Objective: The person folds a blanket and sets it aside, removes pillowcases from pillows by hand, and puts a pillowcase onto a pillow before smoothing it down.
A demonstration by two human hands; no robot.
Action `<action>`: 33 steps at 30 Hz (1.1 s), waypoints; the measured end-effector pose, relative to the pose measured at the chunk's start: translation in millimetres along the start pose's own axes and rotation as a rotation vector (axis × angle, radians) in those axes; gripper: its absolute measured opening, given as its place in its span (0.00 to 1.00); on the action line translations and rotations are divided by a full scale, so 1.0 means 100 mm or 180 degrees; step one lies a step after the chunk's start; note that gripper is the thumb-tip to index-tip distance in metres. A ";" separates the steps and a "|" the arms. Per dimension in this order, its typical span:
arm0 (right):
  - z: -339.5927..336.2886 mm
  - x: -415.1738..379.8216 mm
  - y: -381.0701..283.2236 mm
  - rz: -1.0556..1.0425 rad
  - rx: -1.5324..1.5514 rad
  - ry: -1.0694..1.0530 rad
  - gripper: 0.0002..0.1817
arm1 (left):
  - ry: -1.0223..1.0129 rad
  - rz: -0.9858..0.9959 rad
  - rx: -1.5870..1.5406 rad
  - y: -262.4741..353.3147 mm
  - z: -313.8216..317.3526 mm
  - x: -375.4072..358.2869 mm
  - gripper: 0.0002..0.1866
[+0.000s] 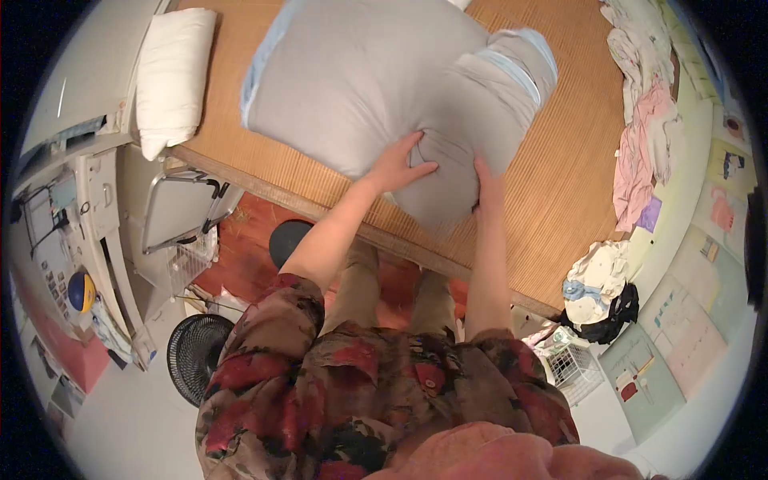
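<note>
A large grey quilt with light blue edging (pixel 344 72) lies bunched on the brown woven mat of the bed (pixel 552 208). Its right part is folded over, and the near end bulges at the mat's front edge. My left hand (pixel 400 164) rests on the grey cloth with thumb and fingers apart. At the right side of the bulge, my right hand (pixel 488 186) is against the cloth, thumb on top; its other fingers are mostly hidden.
A white folded pillow or quilt (pixel 176 76) lies at the bed's left end. Pink and white clothes (pixel 636 160) line the right side. Below left are a folding chair (pixel 180 212) and a black fan (pixel 196 356). A white wire basket (pixel 572 368) stands lower right.
</note>
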State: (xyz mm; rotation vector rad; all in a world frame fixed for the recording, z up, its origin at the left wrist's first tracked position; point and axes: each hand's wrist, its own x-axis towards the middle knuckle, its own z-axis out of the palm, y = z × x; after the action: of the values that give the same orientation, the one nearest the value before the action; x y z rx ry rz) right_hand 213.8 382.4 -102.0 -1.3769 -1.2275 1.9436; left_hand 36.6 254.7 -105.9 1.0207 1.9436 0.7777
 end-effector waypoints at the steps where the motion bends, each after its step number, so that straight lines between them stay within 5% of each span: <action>1: 0.12 -0.13 -0.11 -0.0004 0.0010 -0.0035 0.36 | -0.0281 -0.0045 -0.0646 -0.06 -0.06 -0.06 0.40; 2: 0.28 -0.24 -0.22 -0.0173 -0.0319 0.0046 0.36 | -0.0255 -0.0041 -0.0639 -0.21 -0.07 -0.10 0.40; 6: 1.24 -0.43 -0.62 -0.0760 -0.1932 0.0111 0.33 | -0.0817 -0.1223 -0.4099 -0.83 -0.21 -0.25 0.33; 7: 1.49 -0.31 -0.45 -0.1127 -0.2610 0.0173 0.31 | -0.0674 -0.1417 -0.4530 -0.99 -0.31 -0.33 0.32; 9: 2.16 -0.25 -0.43 -0.1371 -0.2383 -0.0380 0.24 | -0.0214 -0.1735 -0.5170 -1.37 -0.47 -0.60 0.31; 12: 2.84 -0.05 -0.05 -0.1244 -0.2779 -0.1064 0.19 | 0.0584 -0.1916 -0.5653 -1.77 -0.65 -1.07 0.28; 14: 3.07 0.00 0.26 -0.1662 -0.2438 -0.2338 0.15 | 0.1064 -0.1917 -0.5586 -1.74 -0.73 -1.39 0.27; 15: 3.11 -0.09 0.23 -0.1654 -0.2414 -0.2369 0.15 | 0.1241 -0.1907 -0.5413 -1.61 -0.78 -1.46 0.28; 17: 2.91 -0.33 0.05 -0.1875 -0.1190 -0.2159 0.11 | 0.1703 -0.1871 -0.4896 -1.33 -0.89 -1.51 0.31; 20: 2.14 -0.12 -0.08 -0.2741 -0.2281 -0.0850 0.09 | 0.2424 -0.1641 -0.4489 -1.01 -1.02 -1.40 0.33; 22: 1.75 0.24 -0.36 -0.2219 -0.2189 0.0427 0.15 | 0.2791 -0.1494 -0.5141 -0.89 -1.09 -1.35 0.33; 24: 1.49 0.75 -0.54 -0.3054 -0.3009 0.0584 0.18 | 0.3452 -0.1119 -0.4754 -0.68 -1.19 -1.27 0.32; 26: 1.62 1.13 -0.48 -0.3322 -0.2895 -0.0194 0.17 | 0.3361 -0.1475 -0.3816 -0.71 -1.03 -1.12 0.31; 27: 1.69 1.20 -0.41 -0.3272 -0.2914 -0.0207 0.17 | 0.3225 -0.1773 -0.2836 -0.75 -0.95 -1.08 0.29; 29: 1.92 1.32 -0.38 -0.2451 -0.3238 0.0402 0.15 | 0.3495 -0.1782 -0.2807 -0.90 -0.93 -0.94 0.27; 33: 2.25 1.40 -0.91 -0.2576 -0.3246 0.0416 0.14 | 0.3822 -0.2146 -0.3009 -1.30 -1.06 -1.06 0.24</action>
State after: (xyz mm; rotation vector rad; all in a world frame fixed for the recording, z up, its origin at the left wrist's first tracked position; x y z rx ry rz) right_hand -57.1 444.8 -71.4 -1.0431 -2.3654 0.6362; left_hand -64.0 84.0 -117.2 -0.8446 2.0980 1.8255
